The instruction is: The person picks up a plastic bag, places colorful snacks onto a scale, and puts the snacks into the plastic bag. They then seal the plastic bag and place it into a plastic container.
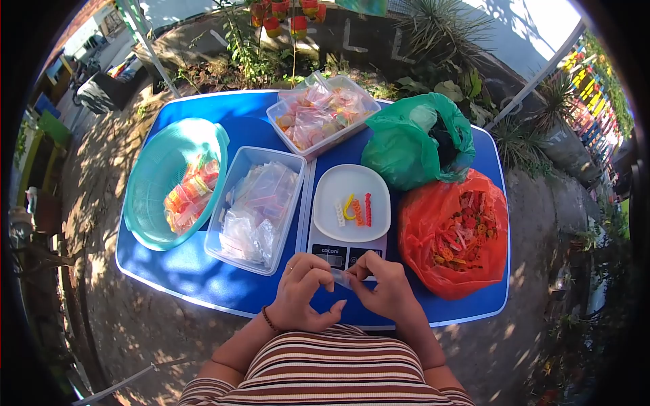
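Note:
A small clear plastic bag is pinched between the thumb and fingers of my right hand, just in front of the scale. My left hand is beside it, fingers curved and thumb held apart, with its fingertips at the bag's left edge. Beyond my hands, a white tray rests on a digital kitchen scale. Several twisted pieces lie in the tray: white ones, a yellow one, an orange one and a red one.
Left on the blue table are a teal basket with filled packets and a clear tub of plastic bags. Behind stands another tub of filled packets. Right are a green bag and a red bag of colourful pieces.

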`<state>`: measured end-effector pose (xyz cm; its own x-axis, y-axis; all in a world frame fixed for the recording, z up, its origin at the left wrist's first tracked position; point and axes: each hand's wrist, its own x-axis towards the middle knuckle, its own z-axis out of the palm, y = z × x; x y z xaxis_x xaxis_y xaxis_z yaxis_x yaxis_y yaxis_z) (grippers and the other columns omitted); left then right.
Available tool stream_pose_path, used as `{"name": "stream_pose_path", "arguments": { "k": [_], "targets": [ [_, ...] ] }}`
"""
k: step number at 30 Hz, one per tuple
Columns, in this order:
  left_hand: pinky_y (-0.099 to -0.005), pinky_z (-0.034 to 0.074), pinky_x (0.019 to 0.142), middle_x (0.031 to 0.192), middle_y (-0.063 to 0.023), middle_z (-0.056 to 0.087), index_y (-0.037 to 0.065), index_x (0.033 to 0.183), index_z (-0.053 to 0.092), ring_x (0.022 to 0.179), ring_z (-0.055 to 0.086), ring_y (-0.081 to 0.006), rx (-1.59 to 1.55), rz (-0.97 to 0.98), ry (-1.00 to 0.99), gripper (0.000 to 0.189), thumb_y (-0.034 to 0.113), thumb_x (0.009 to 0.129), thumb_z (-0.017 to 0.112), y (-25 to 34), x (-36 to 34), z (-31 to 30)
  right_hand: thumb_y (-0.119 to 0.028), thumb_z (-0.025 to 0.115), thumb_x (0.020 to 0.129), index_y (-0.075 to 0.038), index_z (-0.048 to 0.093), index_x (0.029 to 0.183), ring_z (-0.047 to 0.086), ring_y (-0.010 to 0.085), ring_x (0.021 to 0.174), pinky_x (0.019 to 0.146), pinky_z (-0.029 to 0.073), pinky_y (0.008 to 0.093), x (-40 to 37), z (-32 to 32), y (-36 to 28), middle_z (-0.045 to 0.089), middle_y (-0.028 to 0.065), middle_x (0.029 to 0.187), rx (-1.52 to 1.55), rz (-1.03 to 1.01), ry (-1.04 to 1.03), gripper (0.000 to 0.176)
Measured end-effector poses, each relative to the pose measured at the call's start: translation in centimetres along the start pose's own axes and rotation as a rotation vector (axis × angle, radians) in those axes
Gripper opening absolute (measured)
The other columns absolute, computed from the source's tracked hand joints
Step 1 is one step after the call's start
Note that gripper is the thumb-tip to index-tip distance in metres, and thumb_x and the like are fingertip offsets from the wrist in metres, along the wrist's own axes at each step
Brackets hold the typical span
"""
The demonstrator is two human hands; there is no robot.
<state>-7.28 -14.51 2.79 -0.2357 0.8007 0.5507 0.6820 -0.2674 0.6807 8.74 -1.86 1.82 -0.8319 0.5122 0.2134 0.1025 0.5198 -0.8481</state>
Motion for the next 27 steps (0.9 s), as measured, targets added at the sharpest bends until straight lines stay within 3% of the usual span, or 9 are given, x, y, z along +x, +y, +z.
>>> {"name": "stream_pose_path", "arguments": {
  "k": [3, 7, 10, 13, 16, 17, 19, 21, 27],
  "targets": [
    [-0.035, 0.053, 0.075, 0.094, -0.0118, 0.072, 0.003, 0.122, 0.063, 0.082, 0.07, -0.0261, -0.04, 0.019, -0.121, 0.051, 0.012, 0.075, 0.083, -0.4, 0.9, 0.0, -0.004, 0.08, 0.078, -0.005, 0.054, 0.089, 0.067, 0.0286, 0.066, 0.059, 0.051, 0.0378, 0.5, -1.0, -0.9, 0.064, 0.0098, 0.075, 0.006, 0.03, -0.154, 0.028],
    [-0.0347, 0.056, 0.079, 0.103, -0.0152, 0.075, 0.004, 0.136, 0.062, 0.089, 0.074, -0.029, -0.246, -0.294, -0.491, 0.059, 0.009, 0.08, 0.08, -1.4, -0.9, 0.5, -0.001, 0.082, 0.075, -0.004, 0.056, 0.084, 0.063, 0.0179, 0.061, 0.058, 0.052, 0.031, 0.9, -1.2, -1.4, 0.059, 0.0056, 0.069, -0.125, -0.001, -0.11, 0.028],
    [-0.0388, 0.056, 0.076, 0.096, -0.0166, 0.075, 0.005, 0.13, 0.064, 0.087, 0.073, -0.034, -0.325, -0.294, -0.478, 0.046, 0.01, 0.086, 0.074, -1.9, -1.7, 1.0, -0.004, 0.08, 0.078, -0.004, 0.056, 0.085, 0.064, 0.0251, 0.062, 0.06, 0.05, 0.0352, 1.1, -1.1, -1.1, 0.062, 0.0082, 0.073, -0.111, 0.004, -0.076, 0.025],
    [-0.0346, 0.057, 0.073, 0.092, -0.0146, 0.075, 0.005, 0.125, 0.068, 0.082, 0.075, -0.0285, -0.205, -0.305, -0.45, 0.036, 0.009, 0.089, 0.072, -2.1, -1.9, 0.8, -0.002, 0.078, 0.08, -0.003, 0.062, 0.089, 0.063, 0.0239, 0.062, 0.06, 0.05, 0.035, 1.2, -1.1, -0.1, 0.064, 0.0075, 0.075, 0.19, 0.045, -0.128, 0.019],
    [-0.0313, 0.058, 0.077, 0.096, -0.0114, 0.077, 0.002, 0.119, 0.069, 0.087, 0.076, -0.022, -0.39, -0.475, -0.269, 0.025, 0.011, 0.096, 0.068, -1.9, -1.9, 0.9, -0.001, 0.077, 0.082, -0.002, 0.066, 0.094, 0.063, 0.0233, 0.065, 0.059, 0.051, 0.0336, 2.2, -1.0, 1.2, 0.066, 0.0089, 0.079, 0.085, 0.168, 0.071, 0.016],
    [-0.0309, 0.058, 0.08, 0.098, -0.0112, 0.077, 0.001, 0.118, 0.07, 0.089, 0.076, -0.0209, -0.601, -0.573, -0.186, 0.023, 0.011, 0.098, 0.067, -2.0, -2.0, 1.3, -0.004, 0.076, 0.083, -0.004, 0.07, 0.102, 0.064, 0.025, 0.08, 0.067, 0.053, 0.0347, 2.8, -0.5, 2.3, 0.067, 0.012, 0.095, -0.112, 0.093, 0.155, 0.02],
    [-0.0301, 0.059, 0.085, 0.101, -0.0109, 0.078, -0.002, 0.116, 0.071, 0.093, 0.075, -0.0188, -1.024, -0.755, -0.01, 0.021, 0.012, 0.101, 0.064, -2.4, -2.1, 2.1, -0.008, 0.075, 0.083, -0.006, 0.071, 0.106, 0.062, 0.0277, 0.092, 0.076, 0.054, 0.0372, 4.4, 0.8, 3.2, 0.065, 0.0128, 0.108, -0.437, 0.009, 0.248, 0.023],
    [-0.0302, 0.058, 0.089, 0.104, -0.0131, 0.077, -0.004, 0.117, 0.071, 0.094, 0.075, -0.0194, -0.98, -0.76, -0.02, 0.023, 0.012, 0.102, 0.064, -2.6, -2.1, 1.6, -0.013, 0.074, 0.082, -0.009, 0.073, 0.114, 0.056, 0.0334, 0.106, 0.091, 0.05, 0.0421, 5.1, 2.0, 3.9, 0.06, 0.0124, 0.125, -0.629, 0.009, 0.275, 0.032],
    [-0.0261, 0.057, 0.085, 0.099, -0.0142, 0.077, -0.006, 0.113, 0.073, 0.089, 0.073, -0.0135, -0.903, -0.714, 0.076, 0.022, 0.009, 0.097, 0.071, -3.2, -2.2, 1.5, -0.007, 0.075, 0.079, -0.007, 0.071, 0.106, 0.056, 0.0354, 0.106, 0.093, 0.05, 0.043, 5.4, 2.9, 5.5, 0.062, 0.0116, 0.122, -0.561, -0.005, 0.323, 0.028]
  ]
}}
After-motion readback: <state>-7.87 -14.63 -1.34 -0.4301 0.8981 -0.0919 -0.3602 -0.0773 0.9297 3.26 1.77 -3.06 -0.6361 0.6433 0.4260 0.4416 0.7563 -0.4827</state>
